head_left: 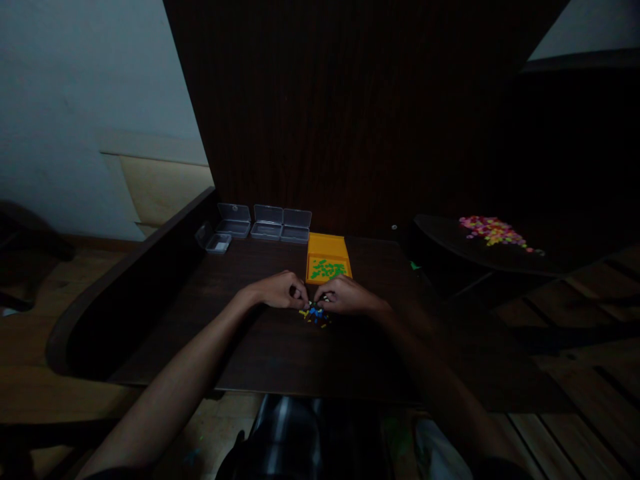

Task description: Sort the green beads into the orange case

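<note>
A small pile of blue, yellow and dark pieces (315,314) lies on the dark wooden desk. My left hand (284,291) is at the pile's left edge, thumb and fingers pinched together. From the right, my right hand (342,295) reaches the same pile, its fingers also closed in a pinch. Whatever sits between the fingertips is too small and dim to name. Just beyond both hands is an open yellow box (327,245) with many green pieces (327,269) scattered in its near half.
Several clear plastic cases (267,230) stand with lids raised along the desk's back left. A raised side panel (135,280) borders the left. On a separate dark surface at right lies a heap of pink, yellow and red pieces (493,231). A green scrap (415,265) is near the right edge.
</note>
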{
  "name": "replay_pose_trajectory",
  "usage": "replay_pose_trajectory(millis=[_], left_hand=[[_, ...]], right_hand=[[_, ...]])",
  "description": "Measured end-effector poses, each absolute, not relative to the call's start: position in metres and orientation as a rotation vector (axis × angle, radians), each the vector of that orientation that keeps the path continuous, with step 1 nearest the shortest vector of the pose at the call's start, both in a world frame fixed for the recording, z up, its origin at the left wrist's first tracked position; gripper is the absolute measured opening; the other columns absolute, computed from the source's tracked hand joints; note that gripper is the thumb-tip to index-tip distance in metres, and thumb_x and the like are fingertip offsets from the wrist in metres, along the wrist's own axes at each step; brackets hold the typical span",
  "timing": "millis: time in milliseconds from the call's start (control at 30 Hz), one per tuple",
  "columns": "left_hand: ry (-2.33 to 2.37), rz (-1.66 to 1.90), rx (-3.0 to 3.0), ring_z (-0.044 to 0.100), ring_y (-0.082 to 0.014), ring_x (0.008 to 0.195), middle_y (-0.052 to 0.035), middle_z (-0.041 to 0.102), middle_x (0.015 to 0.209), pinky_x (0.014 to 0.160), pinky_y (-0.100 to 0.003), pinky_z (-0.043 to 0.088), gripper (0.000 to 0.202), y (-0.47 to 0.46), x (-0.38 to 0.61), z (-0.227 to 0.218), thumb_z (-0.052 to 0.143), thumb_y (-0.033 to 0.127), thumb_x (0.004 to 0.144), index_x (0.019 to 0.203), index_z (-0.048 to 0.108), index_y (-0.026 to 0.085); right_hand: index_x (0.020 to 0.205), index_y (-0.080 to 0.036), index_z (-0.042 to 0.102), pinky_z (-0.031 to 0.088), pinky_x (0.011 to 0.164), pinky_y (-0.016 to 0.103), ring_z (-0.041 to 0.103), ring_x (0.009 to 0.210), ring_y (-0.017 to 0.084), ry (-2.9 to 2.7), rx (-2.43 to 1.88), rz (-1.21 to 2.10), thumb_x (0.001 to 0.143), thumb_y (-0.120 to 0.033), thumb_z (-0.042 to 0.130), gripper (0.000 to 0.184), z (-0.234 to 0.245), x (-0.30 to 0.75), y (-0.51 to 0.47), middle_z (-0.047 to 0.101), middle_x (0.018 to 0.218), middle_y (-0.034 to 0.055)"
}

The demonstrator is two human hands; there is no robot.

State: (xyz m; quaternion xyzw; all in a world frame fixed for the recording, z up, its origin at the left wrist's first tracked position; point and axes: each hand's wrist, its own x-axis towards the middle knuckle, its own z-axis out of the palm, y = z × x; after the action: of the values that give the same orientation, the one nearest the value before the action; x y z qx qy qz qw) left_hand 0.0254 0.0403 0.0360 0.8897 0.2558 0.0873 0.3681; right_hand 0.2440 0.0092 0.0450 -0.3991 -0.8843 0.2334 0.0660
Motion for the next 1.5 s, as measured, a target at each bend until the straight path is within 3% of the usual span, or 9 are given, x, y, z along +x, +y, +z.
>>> replay_pose_trajectory(millis=[167, 533, 867, 1500], left_hand=[[0.716, 0.233, 2.294, 0.049, -0.0086, 0.057, -0.0003, 0.064, 0.066, 0.056, -0.019, 0.035, 0.018, 0.041, 0.024, 0.035, 0.061, 0.020, 0.077, 0.083, 0.076, 0.012], [0.836, 0.192, 2.307, 0.051, -0.0092, 0.056, 0.0011, 0.062, 0.063, 0.055, -0.019, 0.036, 0.017, 0.042, 0.024, 0.035, 0.060, 0.021, 0.074, 0.081, 0.073, 0.013], [0.871, 0.189, 2.285, 0.053, -0.0100, 0.057, 0.0002, 0.062, 0.064, 0.056, -0.019, 0.038, 0.016, 0.042, 0.025, 0.037, 0.060, 0.024, 0.075, 0.079, 0.071, 0.012], [0.864, 0.204, 2.284, 0.054, -0.0101, 0.057, 0.0001, 0.063, 0.064, 0.056, -0.019, 0.038, 0.015, 0.040, 0.026, 0.038, 0.060, 0.021, 0.074, 0.079, 0.072, 0.013]], right_hand=[[0.094, -0.018, 0.076, 0.030, 0.058, 0.021, 0.049, 0.058, 0.009, -2.712, -1.200, 0.655, 0.078, -0.017, 0.064, 0.019, 0.041, 0.242, 0.010, 0.065, 0.068, -0.0006], [0.089, -0.016, 0.071, 0.027, 0.057, 0.021, 0.041, 0.055, 0.008, -2.645, -1.246, 0.693, 0.083, -0.017, 0.058, 0.015, 0.042, 0.241, 0.010, 0.055, 0.062, -0.0033], [0.084, -0.013, 0.064, 0.030, 0.052, 0.020, 0.040, 0.054, 0.009, -2.325, -1.277, 0.638, 0.088, -0.027, 0.052, 0.020, 0.046, 0.274, 0.031, 0.048, 0.059, -0.0033], [0.088, -0.011, 0.075, 0.026, 0.054, 0.020, 0.039, 0.051, 0.006, -2.598, -1.336, 0.669, 0.080, -0.016, 0.063, 0.016, 0.041, 0.255, 0.071, 0.053, 0.058, -0.0040]])
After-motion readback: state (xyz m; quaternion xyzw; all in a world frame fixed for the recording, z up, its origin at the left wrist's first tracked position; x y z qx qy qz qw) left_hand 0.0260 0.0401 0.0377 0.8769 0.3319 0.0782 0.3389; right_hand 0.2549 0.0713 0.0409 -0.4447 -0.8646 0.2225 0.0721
